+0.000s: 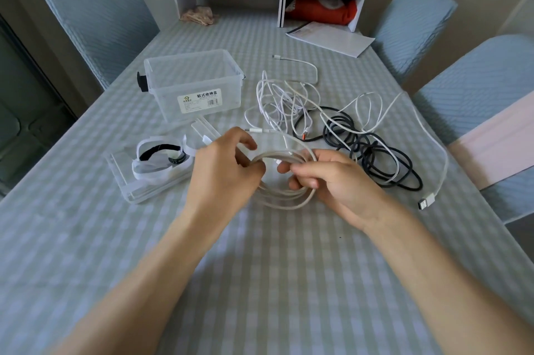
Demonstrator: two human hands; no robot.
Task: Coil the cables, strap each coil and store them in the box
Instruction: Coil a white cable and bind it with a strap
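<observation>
Left hand (228, 164) and right hand (323, 178) both grip a white coil (284, 195) just above the table (260, 282) | step: coiling done, strapping appears next | needs a strap (161, 152) from the lid (135, 181) at left | loose cables (332, 123) wait behind | box (193, 80) stands open beyond.

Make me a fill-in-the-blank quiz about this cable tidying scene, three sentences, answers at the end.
1. Both hands, left hand and right hand, hold a coiled cable coloured ____.
2. The clear storage box on the table holds ____ cables.
3. The straps lie on the box's ____, left of the hands.

Missing words: white; no; lid
</observation>
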